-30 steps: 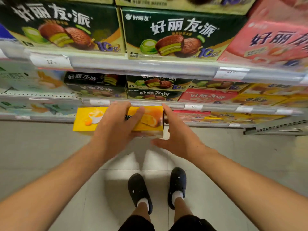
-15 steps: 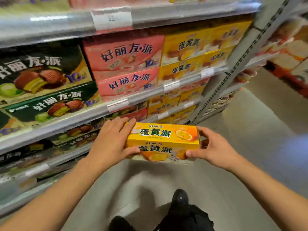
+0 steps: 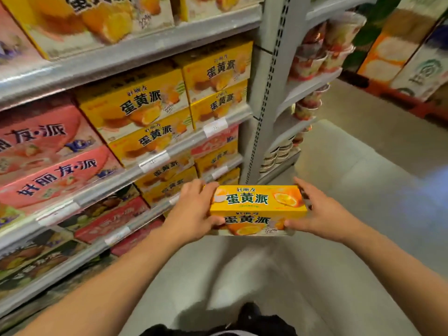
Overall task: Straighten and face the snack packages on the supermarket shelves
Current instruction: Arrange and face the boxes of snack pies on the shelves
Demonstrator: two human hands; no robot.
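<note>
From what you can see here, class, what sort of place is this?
Most likely a supermarket aisle. Tiered metal shelves carry price tags on their edges, stacked with rows of identical yellow boxes. Both hands, left and right, hold one such box.

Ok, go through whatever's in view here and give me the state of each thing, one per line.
Yellow box: off the shelf, held level in front of the shelves, printed faces toward the camera.
Left hand: grips the box's left end.
Right hand: grips the box's right end.
Yellow boxes on the shelf: stacked, fronts facing out.
Pink boxes: stacked, fronts facing out.
Cups: stacked on the next unit's shelves.
</note>
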